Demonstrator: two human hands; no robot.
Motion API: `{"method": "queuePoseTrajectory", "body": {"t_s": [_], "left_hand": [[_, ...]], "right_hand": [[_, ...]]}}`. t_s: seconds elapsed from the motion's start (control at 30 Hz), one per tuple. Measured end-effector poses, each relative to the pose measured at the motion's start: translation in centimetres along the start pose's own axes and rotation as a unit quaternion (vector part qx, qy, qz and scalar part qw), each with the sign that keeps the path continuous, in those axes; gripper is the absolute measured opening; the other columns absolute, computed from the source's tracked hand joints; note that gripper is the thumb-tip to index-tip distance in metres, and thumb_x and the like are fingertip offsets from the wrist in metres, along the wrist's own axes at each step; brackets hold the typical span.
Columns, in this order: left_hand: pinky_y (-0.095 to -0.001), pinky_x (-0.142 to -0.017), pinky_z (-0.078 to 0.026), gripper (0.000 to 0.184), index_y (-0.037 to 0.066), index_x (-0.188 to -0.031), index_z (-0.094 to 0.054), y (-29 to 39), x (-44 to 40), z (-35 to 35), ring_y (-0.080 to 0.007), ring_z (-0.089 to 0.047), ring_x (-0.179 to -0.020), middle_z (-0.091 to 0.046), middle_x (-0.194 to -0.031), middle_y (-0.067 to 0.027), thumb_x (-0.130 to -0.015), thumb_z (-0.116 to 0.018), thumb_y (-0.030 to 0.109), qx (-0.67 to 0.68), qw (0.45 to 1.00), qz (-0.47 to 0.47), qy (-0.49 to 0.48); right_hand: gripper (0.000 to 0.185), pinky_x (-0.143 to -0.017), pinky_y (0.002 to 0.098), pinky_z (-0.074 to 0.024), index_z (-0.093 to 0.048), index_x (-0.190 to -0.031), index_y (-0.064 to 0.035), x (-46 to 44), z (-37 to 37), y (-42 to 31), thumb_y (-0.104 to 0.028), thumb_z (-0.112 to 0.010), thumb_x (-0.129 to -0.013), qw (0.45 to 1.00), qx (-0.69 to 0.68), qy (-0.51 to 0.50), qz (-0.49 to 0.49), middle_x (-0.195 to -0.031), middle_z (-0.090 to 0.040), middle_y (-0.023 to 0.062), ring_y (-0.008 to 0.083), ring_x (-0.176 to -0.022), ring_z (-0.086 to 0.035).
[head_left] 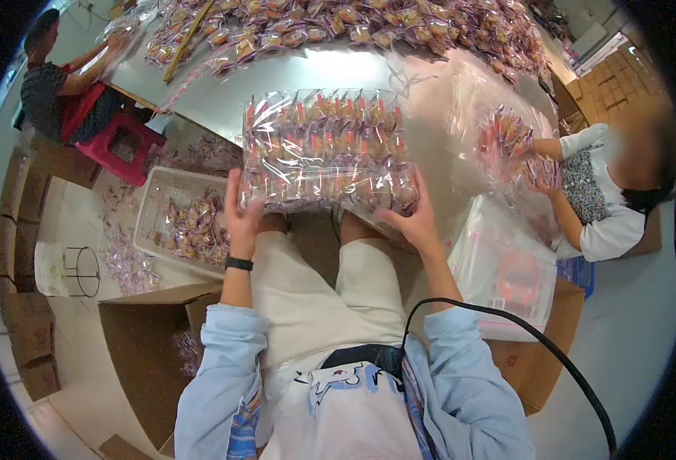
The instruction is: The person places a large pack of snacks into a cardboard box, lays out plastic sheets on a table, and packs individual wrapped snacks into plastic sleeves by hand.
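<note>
A large clear plastic bag (322, 149) packed with rows of small wrapped snacks lies at the table's near edge, above my lap. My left hand (242, 217) grips its near left corner, with the thumb along the near side. At the near right corner my right hand (416, 218) is closed on the same bag, the thumb lying over its near edge. The plastic is shiny, and some fingers are hidden behind or under it.
A heap of wrapped snacks (399, 27) covers the table's far side. A white crate (148, 222) and open carton (142, 345) stand left; flat plastic bags (499, 268) lie right over another carton (541, 368). Two other people work at the sides. A black cable (522, 326) crosses my right forearm.
</note>
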State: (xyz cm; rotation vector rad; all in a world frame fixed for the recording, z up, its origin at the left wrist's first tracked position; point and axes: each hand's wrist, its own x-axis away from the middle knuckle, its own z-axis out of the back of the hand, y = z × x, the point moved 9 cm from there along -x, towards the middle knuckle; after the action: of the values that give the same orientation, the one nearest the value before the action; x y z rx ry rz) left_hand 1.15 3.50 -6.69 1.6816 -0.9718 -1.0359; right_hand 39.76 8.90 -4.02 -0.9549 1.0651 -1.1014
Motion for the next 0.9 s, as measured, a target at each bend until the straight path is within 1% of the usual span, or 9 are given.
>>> {"method": "queuePoseTrajectory", "body": {"t_s": [0.07,0.23,0.4,0.5,0.53,0.63,0.67,0.83,0.9], "left_hand": [[-0.0381,-0.108,-0.046,0.102,0.004,-0.157,-0.031,0.2,0.8,-2.4,-0.0237,-0.052,-0.132,-0.047,-0.151,-0.0141,-0.075,-0.091,0.01,-0.004,1.0,0.022,0.006],[-0.0357,-0.103,-0.05,0.097,0.003,-0.156,-0.034,0.6,1.1,-3.4,-0.0218,-0.057,-0.124,-0.055,-0.142,-0.0134,-0.076,-0.089,0.007,-0.052,0.998,0.046,-0.009],[-0.0362,-0.102,-0.05,0.091,0.002,-0.154,-0.035,0.0,-0.5,-2.5,-0.0226,-0.058,-0.122,-0.054,-0.143,-0.0151,-0.077,-0.084,-0.002,-0.035,0.998,0.049,0.01],[-0.0374,-0.102,-0.05,0.073,0.002,-0.152,-0.038,-0.1,-1.6,1.6,-0.0246,-0.06,-0.12,-0.052,-0.145,-0.0136,-0.089,-0.074,0.002,0.148,0.978,0.068,0.129],[-0.0417,-0.102,-0.05,0.064,0.004,-0.154,-0.032,-3.3,-1.5,5.0,-0.0286,-0.057,-0.124,-0.049,-0.148,-0.0112,-0.099,-0.063,0.014,0.234,0.948,0.079,0.201],[-0.0476,-0.101,-0.05,0.067,0.009,-0.156,-0.026,-4.1,-0.3,2.5,-0.0312,-0.052,-0.128,-0.049,-0.149,-0.0092,-0.102,-0.06,0.03,0.421,0.889,0.134,0.124],[-0.0482,-0.092,-0.055,0.069,0.012,-0.154,-0.028,-4.3,1.8,0.1,-0.0306,-0.054,-0.124,-0.053,-0.143,-0.0109,-0.099,-0.064,0.033,0.438,0.871,0.197,0.101],[-0.0433,-0.079,-0.06,0.063,0.01,-0.146,-0.041,-6.4,6.3,-0.7,-0.0263,-0.064,-0.106,-0.06,-0.126,-0.0109,-0.091,-0.072,0.02,0.251,0.929,0.232,0.145],[-0.0433,-0.077,-0.061,0.065,0.01,-0.145,-0.043,-6.3,6.7,-0.1,-0.0249,-0.066,-0.101,-0.062,-0.121,-0.0107,-0.088,-0.073,0.013,0.246,0.931,0.233,0.134]], "right_hand": [[0.098,-0.113,0.0378,-0.0392,-0.027,-0.158,-0.0003,0.0,-0.6,-0.1,-0.004,-0.083,-0.078,0.997,0.071,0.003,0.025,-0.153,-0.044,0.0181,0.0276,-0.138,-0.047],[0.089,-0.11,0.0389,-0.0424,-0.035,-0.154,0.0022,0.3,-1.7,-1.4,-0.009,-0.083,-0.08,0.982,0.168,0.029,0.079,-0.144,-0.053,0.0206,0.0287,-0.13,-0.055],[0.095,-0.115,0.0417,-0.0362,-0.029,-0.154,0.0065,2.0,-2.5,-2.1,-0.014,-0.084,-0.078,0.978,0.191,0.057,0.068,-0.151,-0.044,0.0279,0.0369,-0.14,-0.045],[0.098,-0.117,0.045,-0.0329,-0.029,-0.154,0.0073,7.5,-5.0,-4.6,-0.018,-0.084,-0.077,0.987,0.151,0.03,0.033,-0.154,-0.039,0.0291,0.041,-0.143,-0.04],[0.095,-0.117,0.0466,-0.0327,-0.031,-0.153,0.0064,9.6,-6.1,-6.4,-0.019,-0.084,-0.078,0.977,0.203,-0.014,0.069,-0.152,-0.041,0.0281,0.0416,-0.141,-0.041],[0.091,-0.116,0.0496,-0.0327,-0.036,-0.151,0.0052,11.0,-6.5,-11.3,-0.024,-0.083,-0.08,0.959,0.259,-0.047,0.1,-0.149,-0.044,0.0266,0.0426,-0.138,-0.043],[0.09,-0.116,0.0504,-0.0328,-0.037,-0.15,0.005,10.6,-6.1,-12.0,-0.025,-0.083,-0.08,0.959,0.264,-0.039,0.1,-0.148,-0.045,0.0264,0.0428,-0.137,-0.043],[0.092,-0.112,0.047,-0.0375,-0.04,-0.149,0.0045,-1.0,-3.4,-9.5,-0.034,-0.085,-0.078,0.941,0.323,0.059,0.084,-0.145,-0.048,0.026,0.0389,-0.132,-0.048],[0.092,-0.109,0.0452,-0.041,-0.04,-0.148,0.0044,-5.6,-5.4,-5.4,-0.034,-0.086,-0.079,0.962,0.26,-0.059,-0.062,-0.142,-0.051,0.0234,0.0347,-0.13,-0.052]]}}
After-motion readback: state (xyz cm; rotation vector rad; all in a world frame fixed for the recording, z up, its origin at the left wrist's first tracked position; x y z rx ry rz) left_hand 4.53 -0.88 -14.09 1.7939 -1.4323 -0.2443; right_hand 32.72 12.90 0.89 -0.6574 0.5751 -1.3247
